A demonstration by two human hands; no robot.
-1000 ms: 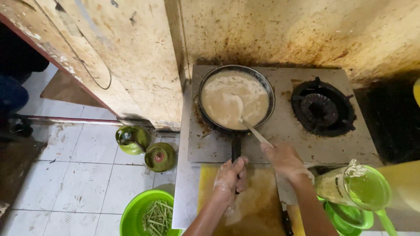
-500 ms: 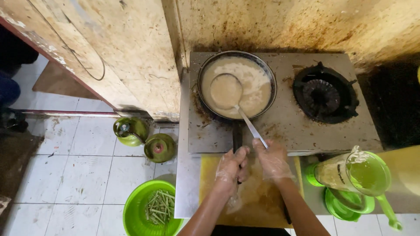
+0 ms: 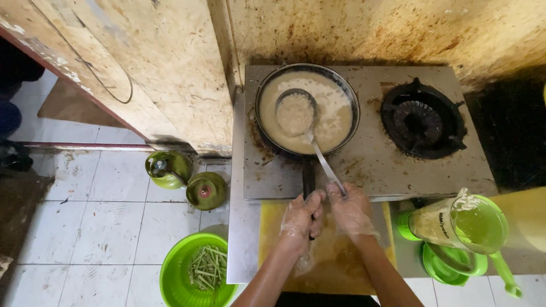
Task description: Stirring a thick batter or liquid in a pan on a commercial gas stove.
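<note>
I am wearing thin clear gloves on both hands, and I am holding them close together in front of me, just over the near edge of the stove point(image 3: 364, 165). My left hand point(image 3: 302, 219) is curling shut around the dark handle point(image 3: 308, 173) of the frying pan point(image 3: 307, 108), fingers folded over it. My right hand point(image 3: 350, 210), just beside the left and almost touching it, is closing on the end of the long metal ladle point(image 3: 310, 133), with the shaft running up and away from my fingers, slanting to the left, into the pan.

The ladle's bowl is resting in the pan beyond my hands, heaped with a pale, grainy mix, and the same creamy beige mix is filling the pan around it. The pan is sitting on the stove's left burner, straight ahead of my left hand. The bare black burner point(image 3: 422, 118) is lying ahead and to the right of my right hand.

Under my wrists a yellow cutting board point(image 3: 335, 267) is lying on the counter. To the right of my right hand a blender jug point(image 3: 458, 224) with a green base and green contents is standing. Down on the tiled floor, to the left of my left arm, a green bowl point(image 3: 196, 276) of cut green stalks is sitting, with two green gas canisters point(image 3: 185, 179) farther ahead of it.
</note>
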